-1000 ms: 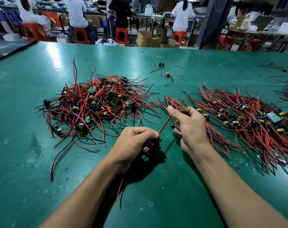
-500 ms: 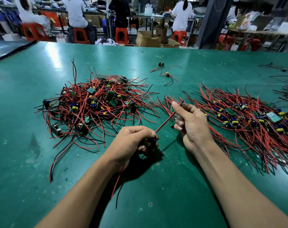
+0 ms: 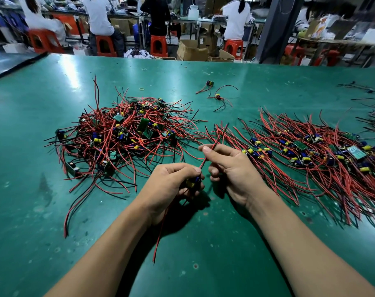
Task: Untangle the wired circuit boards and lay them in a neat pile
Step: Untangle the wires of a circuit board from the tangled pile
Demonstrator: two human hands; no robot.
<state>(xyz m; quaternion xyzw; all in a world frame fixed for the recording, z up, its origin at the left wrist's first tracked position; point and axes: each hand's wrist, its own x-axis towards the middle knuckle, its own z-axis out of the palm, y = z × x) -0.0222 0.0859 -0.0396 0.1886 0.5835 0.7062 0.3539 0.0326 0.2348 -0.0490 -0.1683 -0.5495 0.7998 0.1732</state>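
Presently held board (image 3: 194, 182): sitting above the table's near centre, between the two heaps; showing only stubby yellow and blue cylinders, hiding its flat part under fingers.
Left hand (image 3: 171, 185): curling round that board, gripping it.
Right hand (image 3: 231, 168): pinching the lead wires between thumb and forefinger, other fingers folding inward.
Lead wires (image 3: 205, 159): thin and glossy, red with black, stretching straight from the left fingers up through the right pinch.
Trailing wires (image 3: 160, 230): running out from under the left hand; red showing plainly, anything dark merging with shadow.
Tangled heap (image 3: 126, 133): lying left, looping every way, small green boards tilting inside.
Combed pile (image 3: 311, 155): lying right, fanning roughly parallel, getting cut off at the frame edge.
Table (image 3: 32, 189): green matte mat, showing scuffs and pale spots.
Seated people (image 3: 98, 18): blurring beyond, sitting on red stools (image 3: 104, 45).
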